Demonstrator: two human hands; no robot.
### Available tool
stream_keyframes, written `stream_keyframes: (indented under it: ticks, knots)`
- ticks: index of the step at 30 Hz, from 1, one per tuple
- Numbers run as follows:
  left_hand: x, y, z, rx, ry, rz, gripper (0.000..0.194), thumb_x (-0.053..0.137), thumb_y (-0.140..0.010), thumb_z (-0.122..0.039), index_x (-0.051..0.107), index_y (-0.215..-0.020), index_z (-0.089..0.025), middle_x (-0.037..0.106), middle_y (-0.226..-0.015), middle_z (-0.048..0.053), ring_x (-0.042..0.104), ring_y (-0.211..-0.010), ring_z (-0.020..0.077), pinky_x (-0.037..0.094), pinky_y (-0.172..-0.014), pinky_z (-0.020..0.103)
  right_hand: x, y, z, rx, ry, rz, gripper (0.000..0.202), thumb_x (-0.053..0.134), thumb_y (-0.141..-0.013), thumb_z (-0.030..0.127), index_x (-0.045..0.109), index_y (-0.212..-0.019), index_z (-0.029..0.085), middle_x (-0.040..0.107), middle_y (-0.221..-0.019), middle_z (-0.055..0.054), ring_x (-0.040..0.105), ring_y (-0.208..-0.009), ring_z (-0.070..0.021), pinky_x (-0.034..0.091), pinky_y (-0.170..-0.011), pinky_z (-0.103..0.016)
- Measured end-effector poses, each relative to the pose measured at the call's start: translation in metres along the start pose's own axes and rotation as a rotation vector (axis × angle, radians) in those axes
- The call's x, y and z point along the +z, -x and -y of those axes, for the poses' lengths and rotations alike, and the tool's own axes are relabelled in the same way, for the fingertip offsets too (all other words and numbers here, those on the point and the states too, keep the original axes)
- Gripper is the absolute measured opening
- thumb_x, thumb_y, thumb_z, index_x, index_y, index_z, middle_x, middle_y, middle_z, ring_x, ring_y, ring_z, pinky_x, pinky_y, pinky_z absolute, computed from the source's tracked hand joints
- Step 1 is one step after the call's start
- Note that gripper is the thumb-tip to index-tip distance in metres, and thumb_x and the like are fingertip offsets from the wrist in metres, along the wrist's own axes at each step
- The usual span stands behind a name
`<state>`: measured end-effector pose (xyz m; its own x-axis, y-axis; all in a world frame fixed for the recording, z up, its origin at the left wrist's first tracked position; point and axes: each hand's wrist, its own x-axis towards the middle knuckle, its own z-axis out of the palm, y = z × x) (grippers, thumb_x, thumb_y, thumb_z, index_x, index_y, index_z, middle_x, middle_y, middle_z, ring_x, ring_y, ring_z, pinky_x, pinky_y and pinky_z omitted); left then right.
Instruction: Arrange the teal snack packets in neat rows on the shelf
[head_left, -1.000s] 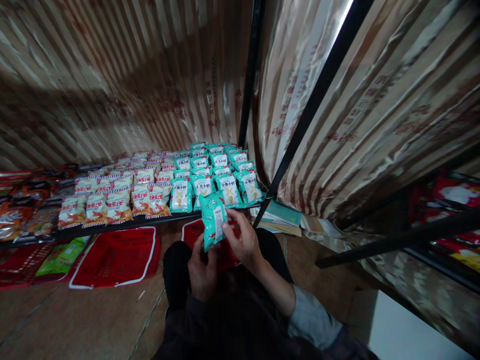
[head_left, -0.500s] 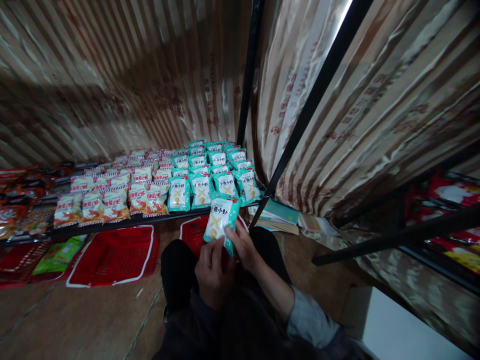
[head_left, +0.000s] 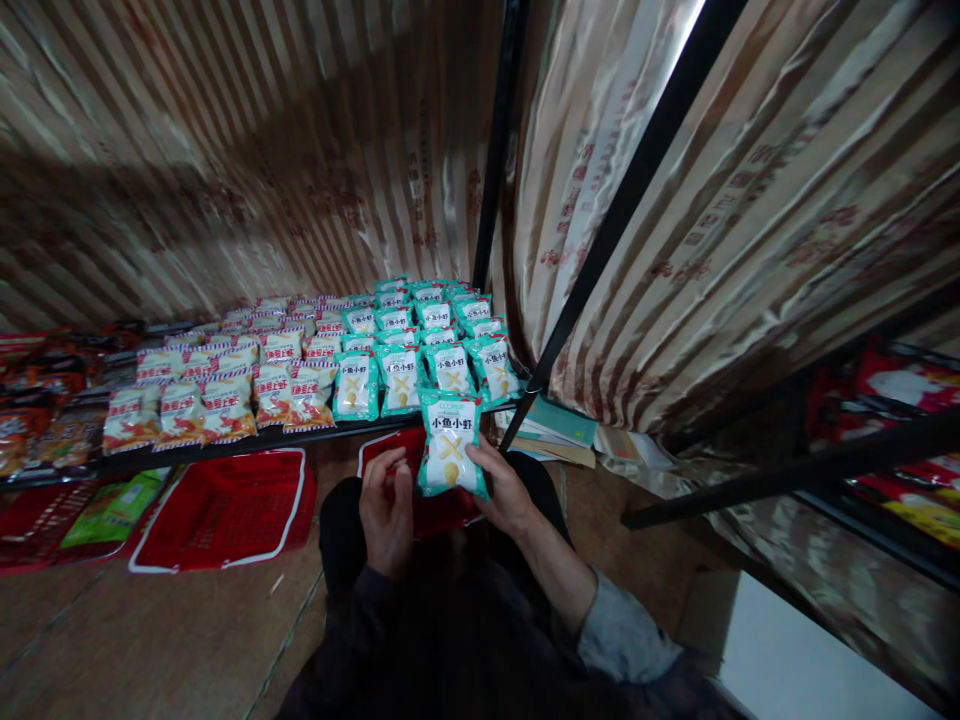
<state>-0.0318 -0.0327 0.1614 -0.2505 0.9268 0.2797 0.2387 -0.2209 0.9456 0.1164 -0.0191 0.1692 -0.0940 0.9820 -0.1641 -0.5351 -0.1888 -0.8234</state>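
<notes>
A teal and white snack bag is held upright by its right edge in my right hand, its printed front facing me. My left hand is off to the left of the bag, fingers curved and apart, with nothing in it. Just beyond stand rows of matching teal snack bags on a low black shelf. Below the held bag, a red basket sits between my knees, partly covered by the bag and my hands.
White and orange snack bags and dark orange packets fill the shelf leftward. A red basket with a white rim is on the floor. Black posts, books and a white box are on the right.
My left hand has let go of the snack bag and moved left. In my right hand, the bag has turned more upright and squarely toward me.
</notes>
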Motion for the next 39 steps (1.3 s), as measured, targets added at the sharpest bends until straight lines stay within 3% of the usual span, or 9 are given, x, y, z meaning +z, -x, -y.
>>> stream_keyframes:
  ticks: [3, 6, 13, 18, 25, 30, 39]
  knots:
    - [0.001, -0.020, -0.002, -0.320, 0.300, 0.081, 0.037, 0.059, -0.079, -0.044, 0.064, -0.103, -0.016, 0.066, -0.108, 0.012, 0.062, -0.100, 0.0236, 0.047, -0.087, 0.038, -0.002, 0.001, -0.003, 0.076, -0.078, 0.068, 0.052, 0.069, -0.067, 0.036, 0.058, -0.116, 0.023, 0.069, -0.109, -0.005, 0.064, -0.098, -0.0259, 0.051, -0.080, -0.034]
    - [0.003, -0.034, -0.009, -0.450, 0.532, 0.133, 0.045, 0.065, -0.074, -0.049, 0.066, -0.103, -0.016, 0.067, -0.108, 0.011, 0.062, -0.102, 0.0234, 0.047, -0.087, 0.035, -0.005, 0.002, -0.008, 0.112, -0.085, 0.115, 0.048, 0.069, -0.068, 0.033, 0.060, -0.114, 0.024, 0.069, -0.109, -0.005, 0.064, -0.100, -0.0260, 0.050, -0.080, -0.034]
    - [0.008, -0.038, -0.019, -0.503, 0.741, 0.230, 0.032, 0.071, -0.069, -0.043, 0.063, -0.084, -0.016, 0.070, -0.084, 0.003, 0.065, -0.081, 0.0192, 0.049, -0.077, 0.032, -0.008, 0.002, -0.012, 0.153, -0.038, 0.226, 0.051, 0.068, -0.070, 0.032, 0.057, -0.120, 0.025, 0.068, -0.111, -0.005, 0.063, -0.102, -0.0263, 0.048, -0.085, -0.037]
    - [0.011, -0.037, -0.017, -0.509, 0.670, 0.123, 0.031, 0.073, -0.066, -0.040, 0.059, -0.081, -0.016, 0.068, -0.072, 0.000, 0.062, -0.066, 0.0147, 0.048, -0.066, 0.027, -0.010, 0.001, -0.014, 0.136, 0.006, 0.273, 0.050, 0.067, -0.073, 0.036, 0.057, -0.121, 0.026, 0.067, -0.114, -0.005, 0.061, -0.106, -0.0262, 0.046, -0.088, -0.039]
    - [0.010, -0.034, -0.015, -0.424, 0.519, 0.094, 0.029, 0.072, -0.067, -0.040, 0.059, -0.078, -0.017, 0.059, -0.063, -0.004, 0.055, -0.059, 0.0104, 0.042, -0.057, 0.021, -0.004, -0.014, 0.001, -0.065, 0.161, 0.087, 0.042, 0.067, -0.074, 0.050, 0.066, -0.107, 0.025, 0.069, -0.105, -0.004, 0.060, -0.104, -0.0238, 0.047, -0.086, -0.035]
    - [0.012, -0.030, -0.014, -0.425, 0.521, 0.130, 0.027, 0.070, -0.069, -0.038, 0.060, -0.081, -0.017, 0.059, -0.066, -0.004, 0.053, -0.060, 0.0097, 0.041, -0.058, 0.020, 0.004, -0.021, 0.004, -0.059, 0.117, 0.056, 0.029, 0.076, -0.067, 0.042, 0.070, -0.086, 0.022, 0.071, -0.083, -0.001, 0.065, -0.081, -0.0199, 0.048, -0.078, -0.031]
    - [0.012, -0.029, -0.014, -0.480, 0.568, 0.174, 0.031, 0.072, -0.067, -0.039, 0.063, -0.086, -0.017, 0.068, -0.078, 0.000, 0.063, -0.072, 0.0149, 0.047, -0.070, 0.025, 0.007, -0.024, 0.004, 0.006, 0.008, -0.105, 0.030, 0.085, -0.051, 0.033, 0.070, -0.074, 0.021, 0.068, -0.064, 0.003, 0.060, -0.057, -0.0115, 0.046, -0.057, -0.022]
